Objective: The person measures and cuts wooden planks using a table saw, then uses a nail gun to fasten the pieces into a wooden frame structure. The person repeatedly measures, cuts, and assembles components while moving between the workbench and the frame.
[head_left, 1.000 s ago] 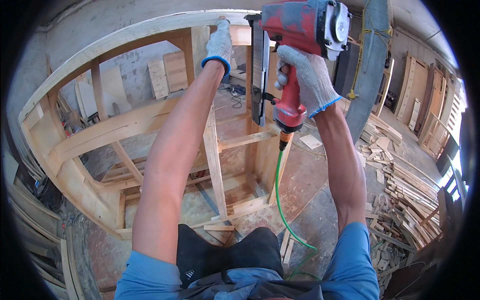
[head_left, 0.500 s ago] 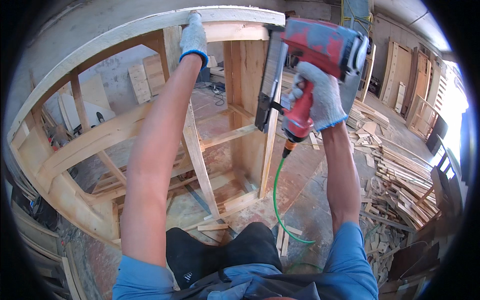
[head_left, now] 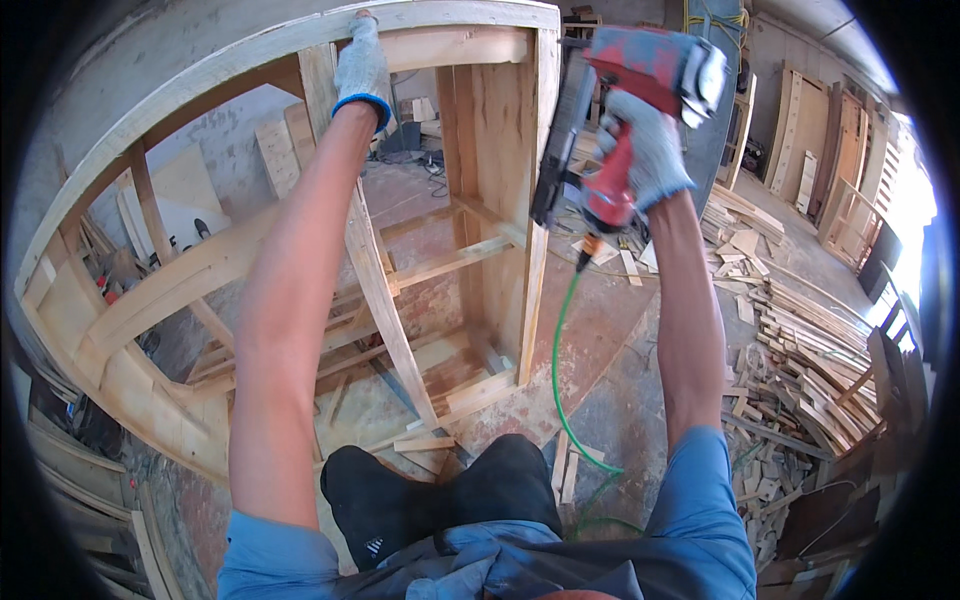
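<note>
My left hand (head_left: 362, 68), in a grey knit glove with a blue cuff, is closed round the wooden frame (head_left: 455, 15) where an upright meets its top rail. Its fingers are partly hidden behind the wood. In my right hand (head_left: 648, 150), gloved the same way, is the handle of a red nail gun (head_left: 640, 65). The gun's long dark magazine (head_left: 562, 130) slants down beside the frame's right-hand upright. From the handle's base a green air hose (head_left: 557, 350) hangs to the floor. The gun is slightly blurred.
Wood strips and offcuts (head_left: 800, 350) lie heaped on the floor to the right. Panels (head_left: 800, 130) lean on the far right wall. Short wood pieces (head_left: 425, 443) lie near my knees. A grey-blue column (head_left: 715, 100) stands behind the gun.
The nail gun has come away from the frame's top right corner, which now shows uncovered. My left hand keeps its hold, while the frame appears slightly further left and higher in view.
</note>
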Available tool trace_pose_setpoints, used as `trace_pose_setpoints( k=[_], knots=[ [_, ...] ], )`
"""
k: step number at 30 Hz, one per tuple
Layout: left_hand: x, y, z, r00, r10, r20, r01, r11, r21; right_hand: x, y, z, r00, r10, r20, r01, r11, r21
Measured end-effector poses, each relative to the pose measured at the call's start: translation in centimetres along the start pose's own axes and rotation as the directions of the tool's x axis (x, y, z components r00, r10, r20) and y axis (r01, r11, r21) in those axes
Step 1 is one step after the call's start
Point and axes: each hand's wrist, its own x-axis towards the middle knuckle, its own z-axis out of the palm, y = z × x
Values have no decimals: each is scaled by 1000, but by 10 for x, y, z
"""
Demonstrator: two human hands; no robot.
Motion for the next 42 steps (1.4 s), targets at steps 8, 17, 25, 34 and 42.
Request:
trace_pose_setpoints(
  k=[8, 17, 25, 34, 42],
  knots=[
    [6, -2, -12, 998, -39, 57, 38, 999, 15, 2, 1, 7, 1000, 8, 11, -8, 1000, -22],
    [-8, 5, -7, 998, 25, 56, -16, 986, -165, 1, 1, 8, 999, 18, 44, -17, 999, -35],
    [-5, 5, -8, 998, -3, 65, 12, 990, -138, -12, 6, -1, 999, 42, 33, -42, 999, -15],
    [15, -9, -10, 998, 4, 60, -5, 1000, 19, 0, 4, -3, 1000, 1, 24, 0, 997, -76],
    [3, 0, -15, 998, 55, 17, -55, 998, 9, -14, 6, -13, 999, 39, 13, -39, 999, 2]
  ],
)
